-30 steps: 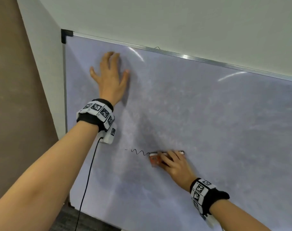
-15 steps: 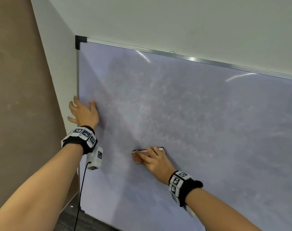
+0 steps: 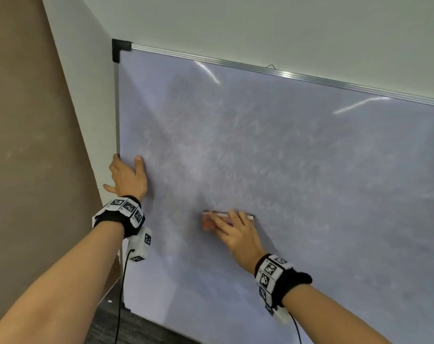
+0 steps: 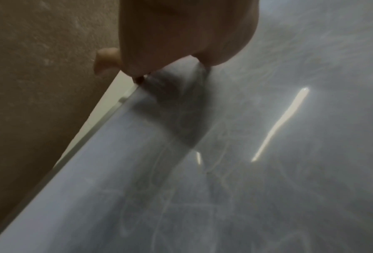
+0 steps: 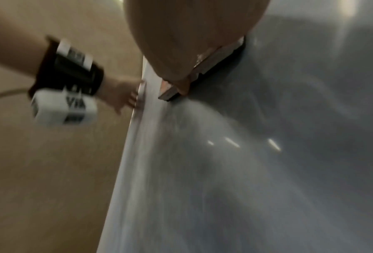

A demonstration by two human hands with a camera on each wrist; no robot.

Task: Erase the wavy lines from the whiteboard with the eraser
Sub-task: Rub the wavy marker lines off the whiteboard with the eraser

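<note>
The whiteboard (image 3: 310, 157) leans on the wall and carries only faint ghost traces of wavy lines (image 3: 265, 201); no dark ink shows. My right hand (image 3: 229, 225) holds the eraser (image 3: 207, 223) flat against the board, low and left of centre, fingers spread over its back. In the right wrist view the eraser (image 5: 216, 59) shows under the palm (image 5: 187, 34), its dark felt on the board (image 5: 268, 154). My left hand (image 3: 128, 175) grips the board's left edge, thumb on the face. In the left wrist view a finger (image 4: 105, 58) curls behind the frame.
A brown wall (image 3: 25, 145) stands left of the board, with a white wall (image 3: 260, 26) above. The metal frame has a black corner cap (image 3: 118, 49). A black cable (image 3: 121, 294) hangs from my left wrist camera. Dark floor (image 3: 136, 328) lies below the board.
The short black wavy line left of the eraser is gone; my right hand slid the eraser left over it. My left hand moved from flat on the upper board down to the left edge.
</note>
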